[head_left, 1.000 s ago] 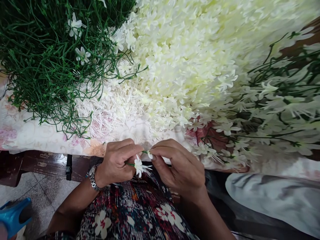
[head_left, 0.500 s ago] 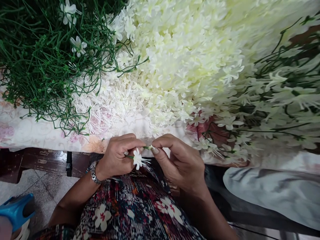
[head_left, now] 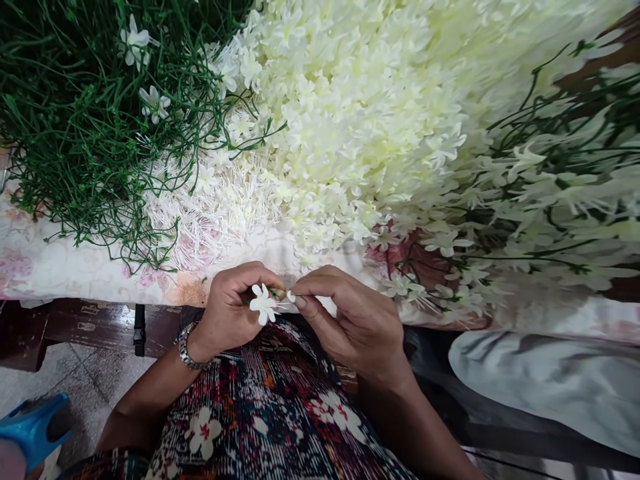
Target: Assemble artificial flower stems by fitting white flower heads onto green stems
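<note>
My left hand (head_left: 235,303), with a metal watch on its wrist, is closed on a green artificial flower stem (head_left: 275,292). One white artificial flower (head_left: 263,305) with thin stamens sticks out in front of its fingers. My right hand (head_left: 350,317) meets it from the right, thumb and forefinger pinched on a small white piece (head_left: 291,297) at the stem's tip. Most of that piece is hidden by the fingertips. Both hands are held at the table's near edge, above my patterned top.
Green plastic stems (head_left: 100,133) are heaped at the left. Beside them lie white stamens (head_left: 215,207) and a large pile of pale petals (head_left: 360,120). Assembled flower sprays (head_left: 550,193) lie at the right on the floral tablecloth (head_left: 90,267). A blue plastic object (head_left: 37,427) is at lower left.
The white flower in my left hand has turned more face-on and shifted left. My right fingertips have moved slightly left along with the stem tip. The whole view has shifted a little.
</note>
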Available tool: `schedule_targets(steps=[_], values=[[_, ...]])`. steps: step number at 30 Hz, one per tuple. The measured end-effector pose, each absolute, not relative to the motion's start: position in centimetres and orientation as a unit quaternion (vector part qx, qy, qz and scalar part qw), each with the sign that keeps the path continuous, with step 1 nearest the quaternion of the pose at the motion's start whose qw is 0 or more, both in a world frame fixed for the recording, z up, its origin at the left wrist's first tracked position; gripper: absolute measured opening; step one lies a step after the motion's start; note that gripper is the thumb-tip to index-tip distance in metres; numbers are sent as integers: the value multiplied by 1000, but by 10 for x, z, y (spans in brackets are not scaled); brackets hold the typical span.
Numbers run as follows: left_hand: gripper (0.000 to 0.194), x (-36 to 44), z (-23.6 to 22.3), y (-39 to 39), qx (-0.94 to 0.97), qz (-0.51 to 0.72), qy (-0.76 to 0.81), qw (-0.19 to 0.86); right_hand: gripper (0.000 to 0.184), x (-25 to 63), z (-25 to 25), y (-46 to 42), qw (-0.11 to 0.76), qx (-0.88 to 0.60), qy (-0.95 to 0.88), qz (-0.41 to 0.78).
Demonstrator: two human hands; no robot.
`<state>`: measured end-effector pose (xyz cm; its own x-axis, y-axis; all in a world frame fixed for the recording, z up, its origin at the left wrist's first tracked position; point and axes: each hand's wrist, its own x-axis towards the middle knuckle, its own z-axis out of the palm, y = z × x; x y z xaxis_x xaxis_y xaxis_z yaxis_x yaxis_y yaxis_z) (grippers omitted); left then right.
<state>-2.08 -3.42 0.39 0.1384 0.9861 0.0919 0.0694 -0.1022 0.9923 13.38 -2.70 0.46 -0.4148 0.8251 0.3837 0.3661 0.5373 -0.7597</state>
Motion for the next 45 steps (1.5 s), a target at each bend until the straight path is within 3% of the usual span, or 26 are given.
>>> schedule_targets(steps=[8, 12, 18, 30, 37, 45], values=[[2, -23, 3, -37, 582, 451, 485, 472, 25, 132, 6, -25, 378, -360, -808, 274], [4, -23, 4, -39, 592, 471, 483, 441, 41, 131, 11, -22, 350, -376, -800, 311], [3, -21, 3, -41, 604, 502, 463, 410, 15, 127, 11, -21, 378, -375, -764, 365], [3, -20, 1, -44, 620, 518, 459, 370, 8, 127, 12, -21, 339, -402, -707, 474], [9, -24, 3, -40, 591, 466, 491, 439, 4, 130, 10, -23, 369, -455, -716, 379], [14, -26, 0, -39, 544, 495, 472, 486, 14, 134, 21, -20, 384, -398, -781, 290]])
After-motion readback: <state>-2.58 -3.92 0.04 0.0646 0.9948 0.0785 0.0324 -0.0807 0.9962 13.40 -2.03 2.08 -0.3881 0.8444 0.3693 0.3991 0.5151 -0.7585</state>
